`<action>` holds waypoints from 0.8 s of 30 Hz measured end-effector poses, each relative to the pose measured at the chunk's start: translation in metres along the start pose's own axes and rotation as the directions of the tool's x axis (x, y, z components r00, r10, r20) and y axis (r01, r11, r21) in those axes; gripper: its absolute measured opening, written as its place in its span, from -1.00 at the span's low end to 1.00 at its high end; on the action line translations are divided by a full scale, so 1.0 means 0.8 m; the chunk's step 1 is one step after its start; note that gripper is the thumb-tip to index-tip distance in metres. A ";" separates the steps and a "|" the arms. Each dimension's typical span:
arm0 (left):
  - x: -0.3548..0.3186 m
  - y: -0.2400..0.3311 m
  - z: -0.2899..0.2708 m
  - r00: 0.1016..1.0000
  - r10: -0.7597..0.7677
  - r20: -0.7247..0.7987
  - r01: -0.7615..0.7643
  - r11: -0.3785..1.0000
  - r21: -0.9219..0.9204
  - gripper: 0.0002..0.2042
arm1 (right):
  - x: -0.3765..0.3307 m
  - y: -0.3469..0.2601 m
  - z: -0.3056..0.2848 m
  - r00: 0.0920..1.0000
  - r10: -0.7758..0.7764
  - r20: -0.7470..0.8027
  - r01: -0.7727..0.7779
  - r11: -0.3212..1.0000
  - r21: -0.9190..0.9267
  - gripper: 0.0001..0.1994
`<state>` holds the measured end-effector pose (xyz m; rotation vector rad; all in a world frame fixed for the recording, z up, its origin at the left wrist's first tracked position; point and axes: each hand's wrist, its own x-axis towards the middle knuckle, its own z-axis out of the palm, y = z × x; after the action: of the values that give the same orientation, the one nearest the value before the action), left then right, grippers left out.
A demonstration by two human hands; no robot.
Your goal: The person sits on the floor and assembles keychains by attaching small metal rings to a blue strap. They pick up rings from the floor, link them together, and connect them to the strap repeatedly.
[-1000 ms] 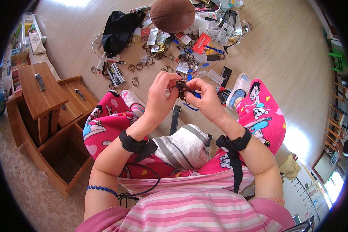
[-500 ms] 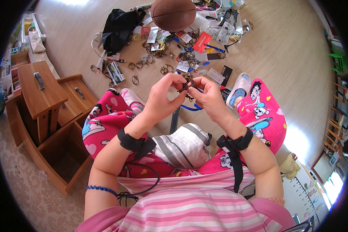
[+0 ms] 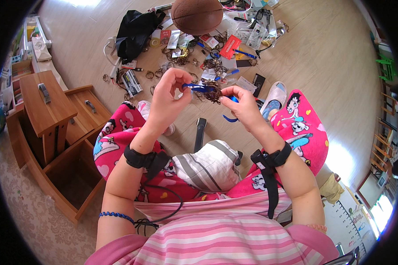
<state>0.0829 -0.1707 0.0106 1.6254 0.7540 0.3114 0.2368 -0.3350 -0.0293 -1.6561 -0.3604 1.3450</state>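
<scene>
Raised over my lap, my left hand [image 3: 170,95] pinches one end of a blue ribbon-like strip [image 3: 201,88] between thumb and fingers. The strip runs across to a tangled bunch of small brown rings [image 3: 213,95] and appears to pass through it. My right hand [image 3: 243,106] grips the bunch's right side with thumb and forefinger. More of the blue strip curls down below the right hand. I cannot make out whether the strip is knotted.
On the floor ahead lie scattered loose brown rings [image 3: 214,65], packets, pens, a red card [image 3: 230,47] and a black bag [image 3: 137,34]. A brown ball [image 3: 197,17] sits among them. Wooden drawers [image 3: 44,101] stand at left. A striped white cloth [image 3: 208,165] rests on my lap.
My left hand has moved left and up, away from the right hand, drawing the blue strip out from the ring bunch. The right hand has shifted slightly right.
</scene>
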 end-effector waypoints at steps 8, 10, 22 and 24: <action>0.015 -0.022 -0.031 0.968 0.241 -0.073 -0.187 0.882 0.432 -0.70 | 0.009 0.021 -0.012 0.969 -0.227 -0.095 0.202 0.955 -0.218 -0.71; 0.015 -0.030 -0.037 0.979 0.196 -0.054 -0.147 0.865 0.480 -0.70 | 0.009 0.021 -0.014 0.978 -0.187 -0.096 0.159 0.956 -0.248 -0.71; 0.011 -0.014 -0.035 0.907 -0.305 0.289 0.383 0.884 -0.268 -0.86 | 0.001 -0.001 -0.021 0.999 -0.039 0.002 0.037 0.917 -0.397 -0.75; 0.017 -0.007 -0.046 0.949 -0.277 0.152 0.314 0.883 -0.349 -0.82 | 0.001 0.000 -0.022 0.999 -0.052 0.016 0.054 0.908 -0.416 -0.76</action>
<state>0.0700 -0.1334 0.0103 1.1406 0.8023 0.1394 0.2525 -0.3432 -0.0305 -1.9742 -0.7324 1.2914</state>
